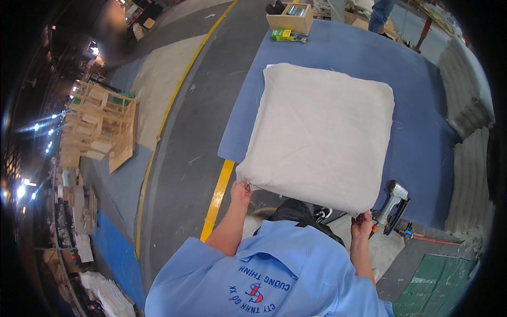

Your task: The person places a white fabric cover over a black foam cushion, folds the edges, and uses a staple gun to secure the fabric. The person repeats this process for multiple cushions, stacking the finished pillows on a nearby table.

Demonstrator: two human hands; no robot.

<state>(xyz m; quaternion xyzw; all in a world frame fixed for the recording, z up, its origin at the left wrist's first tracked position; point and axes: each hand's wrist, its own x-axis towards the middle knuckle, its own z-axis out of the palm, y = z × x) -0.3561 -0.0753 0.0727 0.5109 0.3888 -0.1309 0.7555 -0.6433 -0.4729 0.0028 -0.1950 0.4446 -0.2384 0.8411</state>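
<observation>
A square seat cushion covered in off-white fabric (325, 137) lies on a blue-covered work table (417, 137), its near edge reaching past the table's front. My left hand (241, 192) pinches the fabric at the near left corner. At the near right corner my right hand (362, 224) has its fingers closed on the cloth edge, partly hidden beneath it. Just right of that hand rests a silver and black air staple gun (394, 205) at the table's front edge. The cushion's underside is out of sight.
A wooden box (290, 19) with metal staple strips stands at the far table edge, a green and yellow packet (282, 35) beside it. Stacked grey-white padded pieces (467, 105) line the right side. Wooden frames (100, 124) are piled on the floor at left. Someone's leg (380, 15) shows beyond the table.
</observation>
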